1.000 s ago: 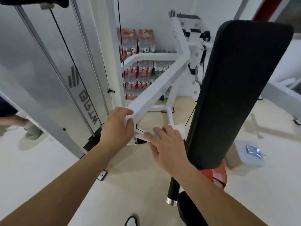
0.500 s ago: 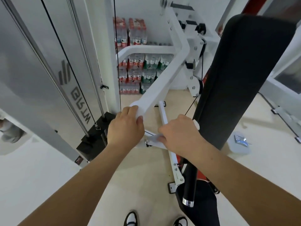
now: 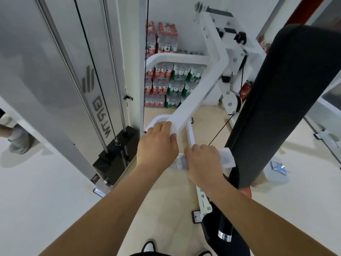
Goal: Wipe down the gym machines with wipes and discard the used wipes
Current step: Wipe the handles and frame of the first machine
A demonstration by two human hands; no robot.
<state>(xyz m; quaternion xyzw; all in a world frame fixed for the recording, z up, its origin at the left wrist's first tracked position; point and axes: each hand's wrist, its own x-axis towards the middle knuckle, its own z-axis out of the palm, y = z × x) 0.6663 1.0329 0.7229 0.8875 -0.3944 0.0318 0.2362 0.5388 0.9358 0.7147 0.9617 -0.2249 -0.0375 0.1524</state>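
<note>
A white gym machine arm [image 3: 199, 89] slants down from the upper right to the middle of the head view. My left hand [image 3: 156, 145] grips its near end, fingers curled over the top. Just right of it, my right hand [image 3: 203, 161] holds a white wipe [image 3: 227, 158] against the short white bar at the arm's lower end. The wipe sticks out to the right of my fingers, close to the tall black back pad [image 3: 280, 100].
A grey weight-stack cover with cables [image 3: 73, 80] stands at left. Stacked packs of bottled water [image 3: 166, 85] line the back wall. A wipes pack on a pale tub [image 3: 276, 169] lies on the floor at right. Another person's foot [image 3: 16, 139] shows at far left.
My view has shifted a little. Both hands stay on the arm's end, and the wipe now shows more to the right of my right hand.
</note>
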